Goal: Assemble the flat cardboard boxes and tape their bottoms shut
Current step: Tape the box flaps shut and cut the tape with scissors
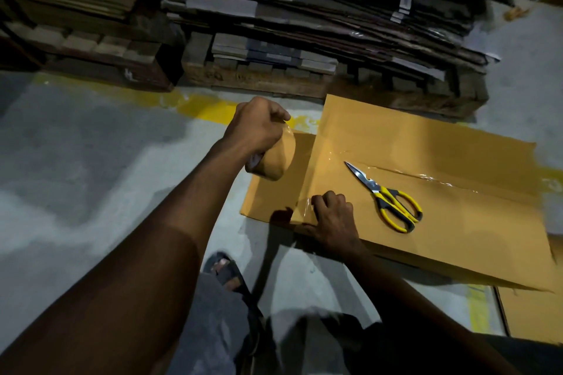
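Observation:
A brown cardboard box (441,146) stands on the floor with its flaps up and closed. Clear tape (426,178) runs along the middle seam. My left hand (259,128) grips a roll of brown tape (277,158) in the air just left of the box. A clear strip stretches from the roll down to the box's left edge. My right hand (335,216) presses its curled fingers on the tape end at the near left corner of the box. Yellow-handled scissors (387,198) lie on top of the box, right of that hand.
Stacks of flattened cartons (304,15) rest on wooden pallets (259,79) behind the box. A yellow line (210,108) is painted on the grey concrete floor. Another cardboard piece (533,313) lies at the lower right. My sandalled foot (225,271) is below the box.

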Available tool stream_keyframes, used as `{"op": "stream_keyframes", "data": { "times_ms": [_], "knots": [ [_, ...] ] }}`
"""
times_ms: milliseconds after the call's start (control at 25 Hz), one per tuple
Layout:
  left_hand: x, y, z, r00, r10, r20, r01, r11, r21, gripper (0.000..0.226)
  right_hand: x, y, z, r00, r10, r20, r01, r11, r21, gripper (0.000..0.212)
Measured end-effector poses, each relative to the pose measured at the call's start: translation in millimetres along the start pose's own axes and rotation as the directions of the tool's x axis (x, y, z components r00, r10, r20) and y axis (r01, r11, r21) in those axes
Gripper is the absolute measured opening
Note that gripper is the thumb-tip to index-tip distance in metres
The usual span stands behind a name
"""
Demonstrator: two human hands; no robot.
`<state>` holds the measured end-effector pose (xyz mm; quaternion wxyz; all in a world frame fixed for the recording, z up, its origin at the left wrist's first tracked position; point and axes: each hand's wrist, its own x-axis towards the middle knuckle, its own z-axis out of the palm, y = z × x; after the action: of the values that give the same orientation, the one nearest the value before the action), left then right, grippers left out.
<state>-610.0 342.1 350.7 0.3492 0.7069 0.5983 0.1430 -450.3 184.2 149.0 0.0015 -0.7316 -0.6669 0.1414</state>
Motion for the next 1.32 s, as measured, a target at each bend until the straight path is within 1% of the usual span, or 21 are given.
{"op": "stream_keyframes", "data": {
  "times_ms": [120, 200, 240, 320, 360, 440, 520, 560, 600, 680, 760, 880, 960, 1040, 1120, 1200, 1320],
  "knots": [
    [5.0, -1.9, -2.5, 1.0, -0.007, -0.018, 0.008, 1.0, 0.002, 0.045, -0.9, -9.0, 2.6, 1.0, 0.025, 0.019, -0.024, 0.997, -0.075, 0.075],
    [10.1, -2.8, -4.1, 0.999, -0.016, -0.03, 0.016, 1.0, 0.006, 0.047, 0.3, -13.5, 1.4, 0.999, 0.036, 0.016, -0.034, 0.995, -0.094, 0.08],
    [14.1, -4.2, -3.8, 0.999, -0.023, -0.037, 0.024, 1.0, 0.01, 0.047, 0.7, -14.7, -0.7, 0.999, 0.037, -0.008, -0.038, 0.998, -0.057, 0.082],
    [19.5, -8.2, -2.8, 0.997, -0.042, -0.059, 0.042, 0.999, -0.002, 0.048, 1.3, -15.0, -9.0, 0.997, 0.027, -0.076, -0.018, 0.991, 0.129, 0.084],
    [22.5, -10.4, -2.5, 0.996, -0.049, -0.072, 0.048, 0.999, -0.025, 0.049, 7.1, -13.0, -16.4, 0.993, 0.029, -0.114, -0.005, 0.979, 0.204, 0.079],
    [27.7, -14.0, -2.5, 0.993, -0.061, -0.097, 0.053, 0.995, -0.08, 0.048, 38.2, -5.4, -35.3, 0.973, 0.074, -0.217, -0.016, 0.967, 0.255, 0.062],
    [32.3, -15.2, 0.9, 0.988, -0.082, -0.132, 0.067, 0.991, -0.113, 0.048, 94.2, 13.7, -50.1, 0.939, 0.146, -0.311, -0.086, 0.977, 0.197, 0.048],
    [35.5, -15.5, 3.1, 0.984, -0.093, -0.149, 0.076, 0.99, -0.116, 0.049, 126.5, 26.8, -55.2, 0.931, 0.162, -0.327, -0.118, 0.982, 0.15, 0.046],
    [38.3, -15.6, 4.9, 0.982, -0.101, -0.16, 0.083, 0.99, -0.115, 0.05, 157.5, 41.1, -59.4, 0.934, 0.162, -0.318, -0.134, 0.985, 0.108, 0.048],
    [45.2, -15.9, 7.7, 0.979, -0.117, -0.166, 0.098, 0.989, -0.113, 0.052, 210.1, 65.7, -64.0, 0.959, 0.18, -0.218, -0.173, 0.983, 0.055, 0.054],
    [51.7, -16.2, 8.9, 0.978, -0.131, -0.165, 0.117, 0.989, -0.094, 0.054, 249.5, 81.9, -65.6, 0.968, 0.198, -0.151, -0.192, 0.98, 0.056, 0.053],
    [53.9, -17.7, 7.3, 0.98, -0.122, -0.158, 0.115, 0.992, -0.05, 0.056, 285.4, 92.9, -67.6, 0.98, 0.186, -0.074, -0.181, 0.981, 0.074, 0.045],
    [53.7, -21.3, 6.0, 0.98, -0.141, -0.141, 0.136, 0.99, -0.047, 0.056, 295.7, 96.7, -68.7, 0.969, 0.244, -0.038, -0.241, 0.968, 0.076, 0.047],
    [55.1, -24.5, 5.5, 0.98, -0.158, -0.123, 0.154, 0.987, -0.045, 0.055, 299.1, 97.2, -68.9, 0.957, 0.29, -0.019, -0.287, 0.952, 0.105, 0.049],
    [57.0, -23.7, 7.2, 0.981, -0.161, -0.11, 0.156, 0.986, -0.055, 0.056, 295.7, 96.8, -69.2, 0.962, 0.269, -0.039, -0.264, 0.958, 0.109, 0.051],
    [57.4, -20.9, 9.3, 0.982, -0.159, -0.1, 0.152, 0.985, -0.076, 0.057, 292.6, 93.2, -69.0, 0.965, 0.258, -0.044, -0.255, 0.965, 0.069, 0.06],
    [56.3, -17.0, 13.3, 0.985, -0.153, -0.081, 0.145, 0.985, -0.092, 0.056, 295.0, 81.3, -66.2, 0.935, 0.348, -0.065, -0.346, 0.937, 0.045, 0.066]
  ]
}}
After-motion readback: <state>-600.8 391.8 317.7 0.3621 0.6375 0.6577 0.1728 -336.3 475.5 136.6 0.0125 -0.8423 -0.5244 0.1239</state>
